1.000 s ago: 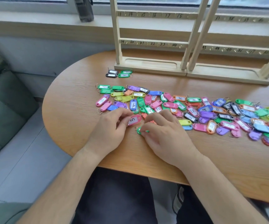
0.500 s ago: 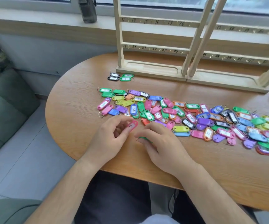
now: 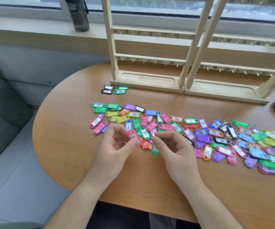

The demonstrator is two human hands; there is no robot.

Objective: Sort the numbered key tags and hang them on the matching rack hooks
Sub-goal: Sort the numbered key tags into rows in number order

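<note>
Okay, quick read: left hand (image 3: 115,146) has thumb + forefinger closed in a pinch on the lower end of a red-pink tag (image 3: 133,137), with the other fingers loosely curled. Right hand (image 3: 174,149) is pinched too, thumb vs forefinger, and a green tag (image 3: 155,150) dangles under it, prob. held by its wire ring (image 3: 157,133), tho that's too fine for me to be sure. Both tags sit well in front of the rack (image 3: 148,80), roughly in line w/ its left section, at the near edge of the tag pile (image 3: 199,134) that runs along the table (image 3: 64,146) in front of the rack base. Another four tags (image 3: 115,89) (2 black, 2 green) lie apart, just beside the rack's front left corner. Handling, my guess: v. light, stiff plastic shells, smooth enough to slip if I only nip an edge; paper label inside, nothing fragile. The thin rings likely snag neighbours in the pile, so lift slow and expect a hanger-on. Best grip imo: flat faces of the body, at the end away from the ring, leaving it free for the hooks (image 3: 154,63), which look tiny. Numbers on these two tags I can't read.
</note>
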